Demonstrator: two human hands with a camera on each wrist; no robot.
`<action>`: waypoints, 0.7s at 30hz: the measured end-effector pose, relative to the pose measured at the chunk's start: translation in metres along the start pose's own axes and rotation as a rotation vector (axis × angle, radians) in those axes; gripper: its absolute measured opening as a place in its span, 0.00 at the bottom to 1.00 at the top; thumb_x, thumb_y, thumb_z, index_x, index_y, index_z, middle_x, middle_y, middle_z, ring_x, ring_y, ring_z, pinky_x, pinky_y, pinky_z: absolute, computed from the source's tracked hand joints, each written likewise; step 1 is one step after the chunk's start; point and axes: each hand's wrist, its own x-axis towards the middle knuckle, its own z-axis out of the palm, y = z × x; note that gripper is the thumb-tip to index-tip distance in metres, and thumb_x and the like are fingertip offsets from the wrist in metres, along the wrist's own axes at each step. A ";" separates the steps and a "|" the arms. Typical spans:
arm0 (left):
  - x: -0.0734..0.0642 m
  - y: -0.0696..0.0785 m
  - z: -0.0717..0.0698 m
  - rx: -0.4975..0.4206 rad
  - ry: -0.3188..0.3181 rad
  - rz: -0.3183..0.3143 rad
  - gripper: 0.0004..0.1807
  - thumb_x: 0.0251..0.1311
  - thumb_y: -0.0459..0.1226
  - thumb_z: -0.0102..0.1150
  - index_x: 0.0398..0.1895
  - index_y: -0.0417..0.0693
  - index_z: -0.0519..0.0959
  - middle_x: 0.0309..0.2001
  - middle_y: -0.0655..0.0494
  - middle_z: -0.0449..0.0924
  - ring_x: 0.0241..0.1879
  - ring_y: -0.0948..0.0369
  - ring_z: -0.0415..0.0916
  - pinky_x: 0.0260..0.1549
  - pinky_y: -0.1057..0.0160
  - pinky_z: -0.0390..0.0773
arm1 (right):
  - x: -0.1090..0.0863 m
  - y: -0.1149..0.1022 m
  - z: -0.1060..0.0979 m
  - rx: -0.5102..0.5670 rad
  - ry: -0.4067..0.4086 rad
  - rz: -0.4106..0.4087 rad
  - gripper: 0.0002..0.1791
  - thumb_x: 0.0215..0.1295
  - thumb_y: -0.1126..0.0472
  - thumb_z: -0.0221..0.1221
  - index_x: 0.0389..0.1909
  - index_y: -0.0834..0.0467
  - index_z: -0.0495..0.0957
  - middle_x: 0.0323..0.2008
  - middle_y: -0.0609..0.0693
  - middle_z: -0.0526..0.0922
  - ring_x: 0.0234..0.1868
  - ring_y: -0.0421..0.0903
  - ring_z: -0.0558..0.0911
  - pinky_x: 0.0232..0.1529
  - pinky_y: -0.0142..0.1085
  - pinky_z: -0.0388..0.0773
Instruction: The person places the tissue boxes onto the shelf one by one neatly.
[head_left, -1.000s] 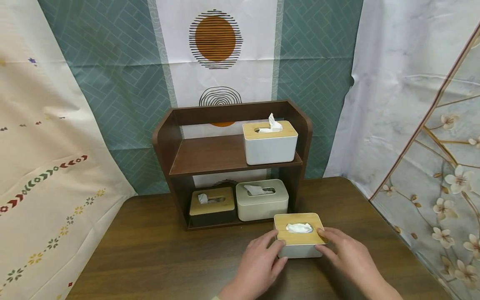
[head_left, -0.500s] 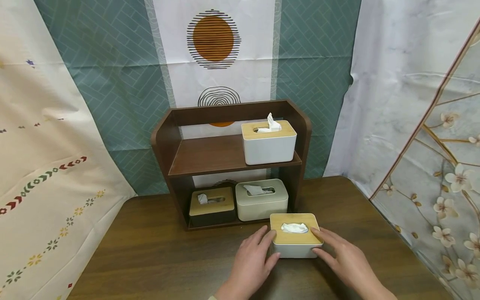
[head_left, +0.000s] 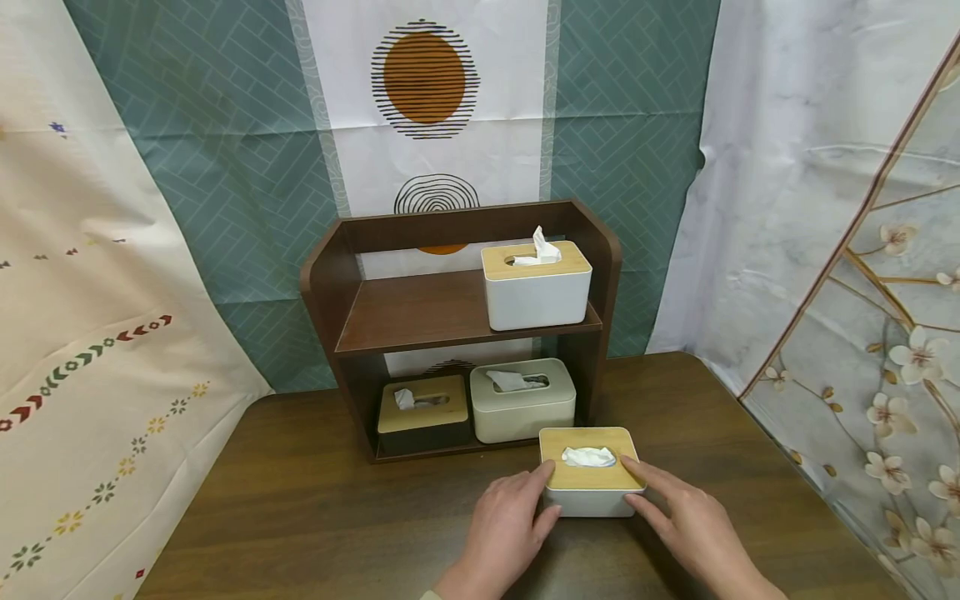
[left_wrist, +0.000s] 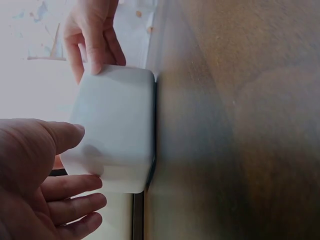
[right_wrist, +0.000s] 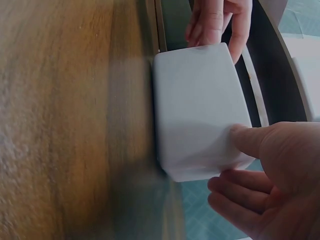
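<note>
A low tissue box with a white body and a wooden lid sits on the table in front of the shelf's lower right. White tissue shows in its oval slot. My left hand holds its near left corner, thumb at the front and forefinger at the lid's left edge. At the opposite corner my right hand holds it likewise, its thumb on the front face. In both wrist views the white side of the box stands between the hands, while some lower fingers stay off it.
Behind stands a dark brown two-tier shelf. Its upper tier bears a taller white tissue box. Below are a black tissue box with a wooden lid and a cream tissue box. Fabric curtains surround the wooden table.
Over the first half second the tissue box shifted slightly left, both hands moving with it. Since then the box and the hands have hardly moved.
</note>
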 end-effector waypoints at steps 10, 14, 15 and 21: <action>0.002 0.003 0.002 0.003 0.040 -0.020 0.25 0.65 0.49 0.66 0.62 0.53 0.78 0.51 0.61 0.85 0.45 0.65 0.83 0.44 0.56 0.81 | -0.001 -0.004 0.006 -0.023 0.080 -0.042 0.29 0.60 0.57 0.72 0.64 0.44 0.79 0.56 0.46 0.84 0.48 0.47 0.86 0.43 0.48 0.82; 0.001 0.003 0.002 0.003 0.060 -0.035 0.23 0.65 0.50 0.66 0.61 0.54 0.79 0.49 0.61 0.86 0.44 0.65 0.83 0.42 0.56 0.82 | -0.002 -0.006 0.007 -0.020 0.090 -0.040 0.28 0.61 0.56 0.71 0.64 0.44 0.80 0.55 0.46 0.84 0.48 0.46 0.86 0.43 0.48 0.82; 0.001 0.003 0.001 0.004 0.068 -0.035 0.23 0.65 0.49 0.66 0.61 0.54 0.80 0.48 0.61 0.86 0.43 0.64 0.83 0.42 0.56 0.82 | -0.002 -0.007 0.007 -0.019 0.089 -0.035 0.28 0.62 0.56 0.71 0.64 0.44 0.80 0.55 0.46 0.84 0.48 0.46 0.86 0.43 0.48 0.82; -0.001 0.002 -0.001 0.024 0.111 -0.048 0.21 0.64 0.49 0.67 0.58 0.54 0.81 0.44 0.61 0.88 0.40 0.63 0.84 0.39 0.56 0.82 | -0.003 -0.015 0.006 -0.024 0.096 -0.025 0.27 0.62 0.54 0.71 0.63 0.43 0.80 0.55 0.46 0.84 0.47 0.46 0.86 0.41 0.49 0.82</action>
